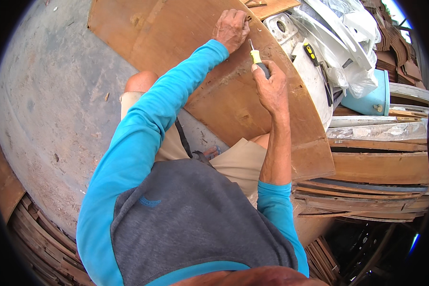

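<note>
A large brown wooden board (233,102) leans across my knees on the concrete floor. My right hand (270,86) grips a screwdriver (257,58) with a yellow and black handle, its metal tip pointing up at the board's far edge. My left hand (231,29) rests on the board just beyond the tip, fingers curled at the edge near a small fitting. Both arms wear bright blue sleeves.
To the right lie a white plastic casing (314,76), a second yellow-handled tool (312,53), clear plastic sheeting (348,33) and a pale blue container (374,97). Stacked wooden boards (381,167) fill the right side. Grey concrete floor (47,95) spreads left; more wood strips (38,233) lie lower left.
</note>
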`<state>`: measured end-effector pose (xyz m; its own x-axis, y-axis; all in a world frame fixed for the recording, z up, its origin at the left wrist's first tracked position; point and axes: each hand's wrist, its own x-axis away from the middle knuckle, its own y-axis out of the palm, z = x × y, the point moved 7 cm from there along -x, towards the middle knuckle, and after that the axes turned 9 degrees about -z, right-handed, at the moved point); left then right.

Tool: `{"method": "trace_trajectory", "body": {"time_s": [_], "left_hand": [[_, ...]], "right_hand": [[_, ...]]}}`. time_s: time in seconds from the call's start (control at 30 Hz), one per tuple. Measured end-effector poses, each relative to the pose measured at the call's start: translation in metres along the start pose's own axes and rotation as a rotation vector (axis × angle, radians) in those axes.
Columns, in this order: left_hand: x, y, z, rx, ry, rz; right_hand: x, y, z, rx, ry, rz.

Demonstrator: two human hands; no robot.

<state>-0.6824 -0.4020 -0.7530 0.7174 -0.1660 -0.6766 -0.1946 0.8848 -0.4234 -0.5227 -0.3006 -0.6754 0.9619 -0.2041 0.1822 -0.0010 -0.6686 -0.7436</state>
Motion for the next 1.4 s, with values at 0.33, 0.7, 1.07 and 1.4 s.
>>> {"method": "trace_trajectory", "body": {"time_s": [0.33,0.7,1.07,1.4], "left_hand": [[0.0,-0.01,0.002,0.075,-0.14,0.055],[-0.006,-0.02,-0.001,0.083,-0.169,-0.088],[-0.026,-0.022,-0.009,0.19,-0.555,-0.45],[-0.054,-0.013,-0.002,-0.199,-0.321,-0.676]], "right_hand": [[0.047,0.049,0.101,-0.254,0.026,-0.03],[0.043,0.071,0.142,-0.387,0.012,0.05],[0.045,0.065,0.113,-0.211,-0.019,0.013],[0.041,0.072,0.11,-0.183,0.012,-0.056]]}}
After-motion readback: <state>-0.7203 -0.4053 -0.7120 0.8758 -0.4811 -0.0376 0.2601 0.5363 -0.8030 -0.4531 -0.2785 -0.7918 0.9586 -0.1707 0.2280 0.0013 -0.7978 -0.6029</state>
